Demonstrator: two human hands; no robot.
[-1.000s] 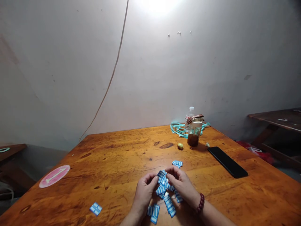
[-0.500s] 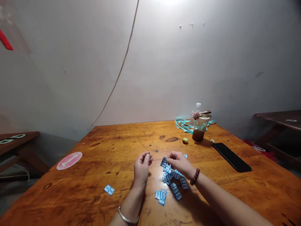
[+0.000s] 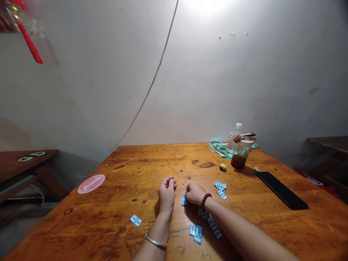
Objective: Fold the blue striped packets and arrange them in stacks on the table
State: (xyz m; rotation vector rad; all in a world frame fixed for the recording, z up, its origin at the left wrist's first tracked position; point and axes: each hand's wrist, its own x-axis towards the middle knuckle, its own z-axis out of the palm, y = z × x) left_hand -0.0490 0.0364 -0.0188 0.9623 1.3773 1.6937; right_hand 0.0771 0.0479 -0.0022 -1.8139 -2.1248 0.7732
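My left hand [image 3: 166,195] is raised over the middle of the table, thumb and forefinger pinched together; what they hold, if anything, is too small to make out. My right hand [image 3: 195,194] is closed at the edge of a small blue-and-white striped piece [image 3: 184,200], its fingertips mostly hidden. Under my right wrist lie more striped pieces [image 3: 214,227], partly covered by the arm. A small overlapping cluster of striped pieces [image 3: 196,232] lies nearer me. Left of my left forearm is a single striped piece [image 3: 135,220]. Beyond my right wrist rest other striped pieces [image 3: 220,188].
On the wooden table [image 3: 152,159], a black phone [image 3: 282,190] lies at right. Behind it stand a cup with dark liquid [image 3: 240,156], a clear bottle [image 3: 233,139] and turquoise straps [image 3: 217,148]. A small yellow object [image 3: 223,166] sits nearby. A pink round sticker [image 3: 91,183] is at left.
My right hand has moved down and slightly left with a striped piece at its fingers, uncovering the pieces beyond its wrist. My left hand stays pinched. The whole view has shifted slightly.
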